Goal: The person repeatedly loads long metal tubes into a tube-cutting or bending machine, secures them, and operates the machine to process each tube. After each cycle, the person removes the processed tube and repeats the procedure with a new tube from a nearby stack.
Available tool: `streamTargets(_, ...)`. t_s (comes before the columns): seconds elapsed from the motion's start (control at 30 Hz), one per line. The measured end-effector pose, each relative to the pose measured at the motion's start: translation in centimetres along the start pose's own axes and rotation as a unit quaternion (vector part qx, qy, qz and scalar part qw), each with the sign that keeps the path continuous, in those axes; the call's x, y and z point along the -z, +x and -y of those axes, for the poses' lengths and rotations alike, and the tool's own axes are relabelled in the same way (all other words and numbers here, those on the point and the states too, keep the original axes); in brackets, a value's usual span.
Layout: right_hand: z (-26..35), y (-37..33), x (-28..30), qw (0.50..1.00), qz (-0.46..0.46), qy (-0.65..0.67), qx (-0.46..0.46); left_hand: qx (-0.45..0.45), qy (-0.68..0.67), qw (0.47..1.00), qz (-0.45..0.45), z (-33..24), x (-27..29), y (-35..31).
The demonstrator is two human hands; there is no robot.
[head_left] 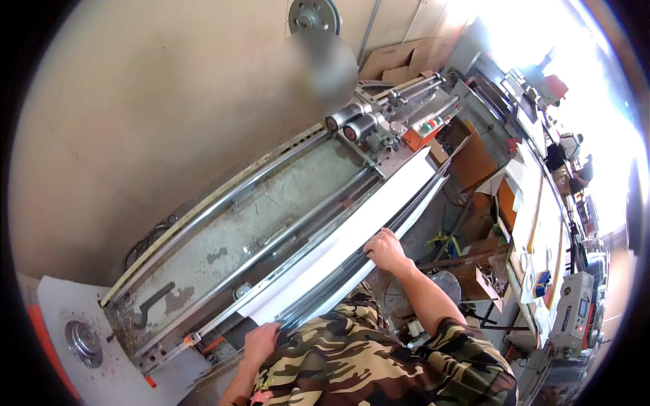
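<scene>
A bundle of long, thin dark rods or strips [352,260] lies slantwise in front of my body, on a long white sheet [338,237]. My right hand [386,250] has its fingers curled over the bundle near its middle. At the near left end, my left hand [261,343] is closed around the ends of the strips; its fingertips are partly hidden. Just beyond the sheet runs a long machine bed with metal guide rails [264,250].
A hook-shaped wrench [156,304] lies on the bed's left end. Two cylinders [355,123] and an orange control box [421,133] with buttons stand at the far end. To the right are cardboard boxes [474,159], a cluttered table [535,230] and a grey machine [574,311]. People sit farther back.
</scene>
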State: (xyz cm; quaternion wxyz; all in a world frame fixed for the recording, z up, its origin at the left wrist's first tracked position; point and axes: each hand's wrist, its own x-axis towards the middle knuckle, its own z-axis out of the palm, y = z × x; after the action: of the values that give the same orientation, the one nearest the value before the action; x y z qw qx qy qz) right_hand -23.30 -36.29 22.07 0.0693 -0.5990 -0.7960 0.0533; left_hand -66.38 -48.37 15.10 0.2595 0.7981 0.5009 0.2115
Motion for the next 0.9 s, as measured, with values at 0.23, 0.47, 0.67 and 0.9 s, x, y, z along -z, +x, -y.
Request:
streamTargets(0.23,0.4,-3.4,-0.3,0.999,0.027,0.036,-0.021,-0.038,0.019,0.999,0.007,-3.7,1.0,2.6)
streamTargets(0.47,-2.6,-0.1,-0.6,0.994,-0.077,0.073,0.008,0.012,0.099,0.995,-0.025,-6.4,-4.4,8.3)
streamTargets(0.67,-5.8,2.9,-1.0,0.983,-0.038,0.138,0.117,0.127,0.106,0.975,0.149,-5.9,-3.8,11.8)
streamTargets(0.9,-7.4,3.0,1.2,0.959,-0.003,0.142,0.244,0.288,0.238,0.923,0.091,-15.6,1.4,10.6)
